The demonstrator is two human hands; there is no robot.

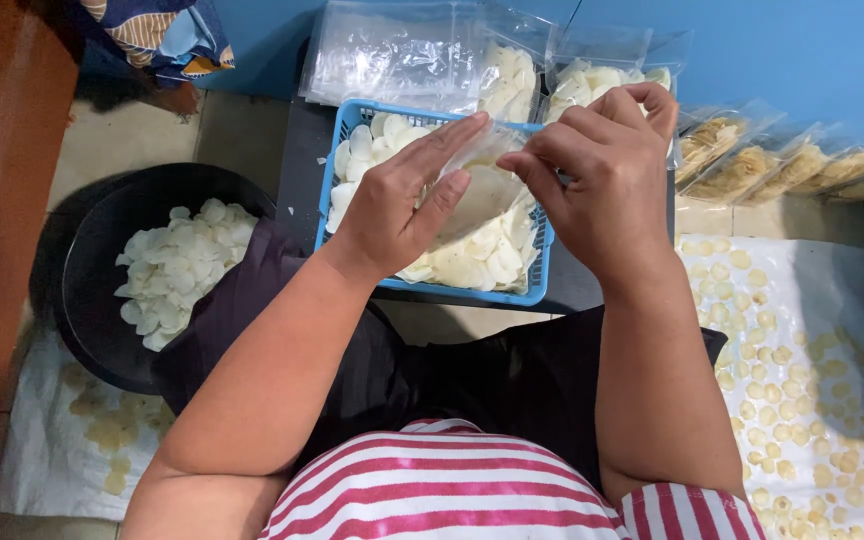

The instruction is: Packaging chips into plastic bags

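Both my hands hold a small clear plastic bag [485,185] above a blue plastic basket [537,290] filled with pale round chips [472,262]. My left hand [402,195] lies flat along the bag's left side, fingers stretched out. My right hand [602,165] pinches the bag's upper right edge between thumb and fingers. The bag looks see-through; I cannot tell what it holds.
A black basin [92,300] with pale chips sits at left on a white sack. Filled and empty clear bags [392,55] lie behind the basket, more filled bags [782,165] at right. Small yellowish chips [792,380] cover a white sheet at right. My lap is below.
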